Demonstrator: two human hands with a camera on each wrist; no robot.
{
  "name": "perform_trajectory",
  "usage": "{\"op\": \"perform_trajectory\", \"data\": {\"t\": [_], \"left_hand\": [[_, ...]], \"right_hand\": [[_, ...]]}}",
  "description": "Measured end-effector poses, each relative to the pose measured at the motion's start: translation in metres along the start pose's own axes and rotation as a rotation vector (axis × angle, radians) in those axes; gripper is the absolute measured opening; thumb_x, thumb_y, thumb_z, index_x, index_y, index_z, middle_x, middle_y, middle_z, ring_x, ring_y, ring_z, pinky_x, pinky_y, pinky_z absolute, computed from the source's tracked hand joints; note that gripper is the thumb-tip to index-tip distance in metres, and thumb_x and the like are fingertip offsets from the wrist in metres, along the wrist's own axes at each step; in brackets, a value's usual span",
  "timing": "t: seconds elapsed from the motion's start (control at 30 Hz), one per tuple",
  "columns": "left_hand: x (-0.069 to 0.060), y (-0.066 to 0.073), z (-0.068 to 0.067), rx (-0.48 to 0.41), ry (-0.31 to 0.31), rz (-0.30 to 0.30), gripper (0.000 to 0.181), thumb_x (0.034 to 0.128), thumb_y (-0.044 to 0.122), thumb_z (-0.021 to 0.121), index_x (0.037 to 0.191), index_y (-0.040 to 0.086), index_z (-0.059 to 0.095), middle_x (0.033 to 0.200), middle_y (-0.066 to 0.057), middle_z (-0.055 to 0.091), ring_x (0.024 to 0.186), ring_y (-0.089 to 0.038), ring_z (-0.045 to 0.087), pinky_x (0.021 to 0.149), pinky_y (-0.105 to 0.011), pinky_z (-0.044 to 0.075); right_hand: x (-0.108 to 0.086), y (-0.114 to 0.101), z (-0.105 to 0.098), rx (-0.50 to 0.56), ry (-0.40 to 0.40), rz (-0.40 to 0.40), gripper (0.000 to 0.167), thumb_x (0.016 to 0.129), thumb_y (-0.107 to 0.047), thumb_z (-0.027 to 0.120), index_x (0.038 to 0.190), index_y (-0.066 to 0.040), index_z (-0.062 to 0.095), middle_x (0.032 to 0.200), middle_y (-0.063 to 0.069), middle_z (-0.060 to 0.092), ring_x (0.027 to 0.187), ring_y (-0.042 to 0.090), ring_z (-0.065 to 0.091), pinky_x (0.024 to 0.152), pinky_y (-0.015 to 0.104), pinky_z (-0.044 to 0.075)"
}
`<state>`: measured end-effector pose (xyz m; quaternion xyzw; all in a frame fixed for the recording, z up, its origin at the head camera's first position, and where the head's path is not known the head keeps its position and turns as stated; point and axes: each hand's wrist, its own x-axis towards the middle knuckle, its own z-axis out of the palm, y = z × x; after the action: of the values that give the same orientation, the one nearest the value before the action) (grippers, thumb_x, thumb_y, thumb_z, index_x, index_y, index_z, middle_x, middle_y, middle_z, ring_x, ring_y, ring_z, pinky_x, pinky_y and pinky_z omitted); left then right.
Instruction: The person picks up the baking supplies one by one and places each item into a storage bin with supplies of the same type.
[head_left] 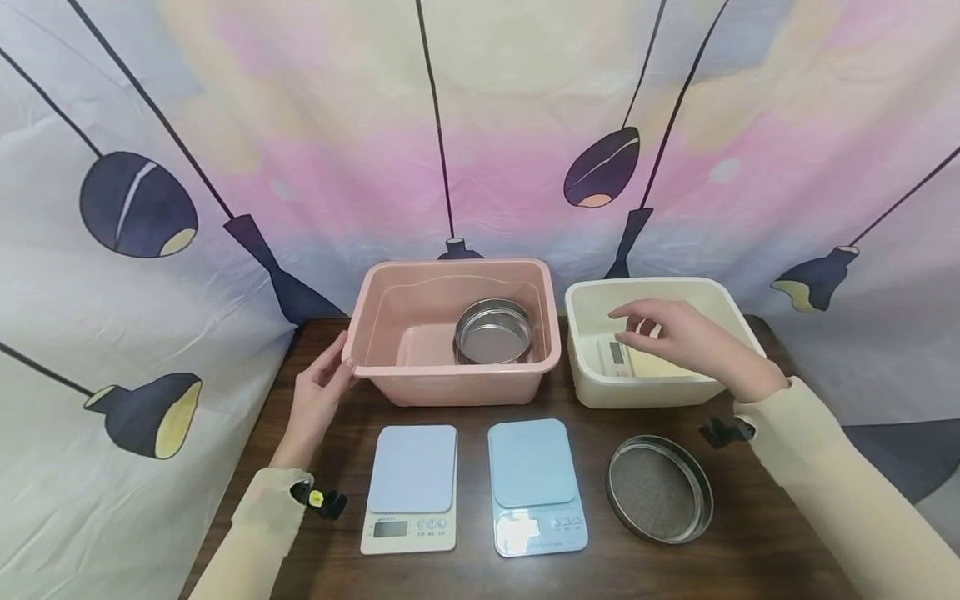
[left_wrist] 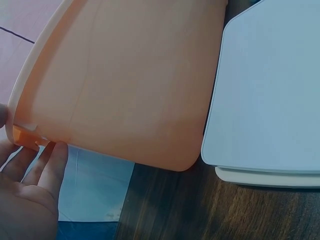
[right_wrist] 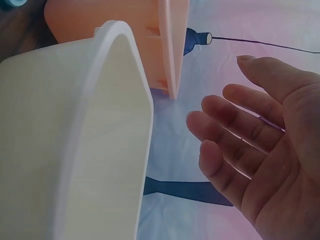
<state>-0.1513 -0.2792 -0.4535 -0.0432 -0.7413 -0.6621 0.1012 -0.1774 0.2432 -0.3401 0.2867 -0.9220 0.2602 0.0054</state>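
Pink basin [head_left: 450, 389]: left hand [head_left: 315, 407] grips it; right hand [head_left: 682, 333] hovers over cream bin [head_left: 637, 395].

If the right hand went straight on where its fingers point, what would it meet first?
Probably the cream bin, at its left side, though depth is unclear: the right hand may pass above it toward the pink bin.

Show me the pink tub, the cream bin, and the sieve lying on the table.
Pink tub [head_left: 454, 389]: head view, on its front wall.
Cream bin [head_left: 647, 395]: head view, on its front wall.
Sieve [head_left: 659, 490]: head view, middle of its mesh.
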Motion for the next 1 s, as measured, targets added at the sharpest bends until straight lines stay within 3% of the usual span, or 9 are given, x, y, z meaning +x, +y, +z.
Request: {"op": "perform_trajectory", "data": {"t": [0.33, 0.63, 1.0], "left_hand": [[0.0, -0.003, -0.001, -0.018, -0.003, 0.014, 0.052, 0.1072, 0.008, 0.057, 0.156, -0.002, 0.042, 0.157, -0.032, 0.04, 0.116, 0.003, 0.063, 0.092, -0.017, 0.056], [0.001, -0.004, -0.001, -0.011, -0.006, 0.013, 0.052, 0.1076, 0.009, 0.057, 0.157, -0.001, 0.042, 0.157, -0.031, 0.041, 0.116, 0.002, 0.063, 0.092, -0.017, 0.056], [0.0, -0.002, 0.0, -0.014, 0.005, -0.002, 0.052, 0.1075, 0.009, 0.057, 0.157, -0.001, 0.042, 0.157, -0.031, 0.041, 0.115, 0.004, 0.063, 0.091, -0.017, 0.056]], "right_hand": [[-0.022, 0.006, 0.002, -0.041, 0.04, -0.04, 0.029, 0.095, -0.012, 0.077, 0.123, -0.006, 0.073, 0.095, -0.005, 0.071, 0.087, 0.014, 0.064, 0.072, 0.033, 0.059], [-0.042, 0.007, 0.001, -0.015, 0.059, -0.004, 0.025, 0.096, -0.012, 0.076, 0.121, -0.009, 0.074, 0.092, -0.01, 0.068, 0.086, 0.006, 0.062, 0.069, 0.03, 0.058], [-0.064, 0.018, 0.008, -0.002, 0.142, -0.109, 0.033, 0.087, -0.001, 0.081, 0.117, -0.012, 0.075, 0.091, -0.015, 0.065, 0.083, 0.001, 0.06, 0.063, 0.022, 0.054]]}}
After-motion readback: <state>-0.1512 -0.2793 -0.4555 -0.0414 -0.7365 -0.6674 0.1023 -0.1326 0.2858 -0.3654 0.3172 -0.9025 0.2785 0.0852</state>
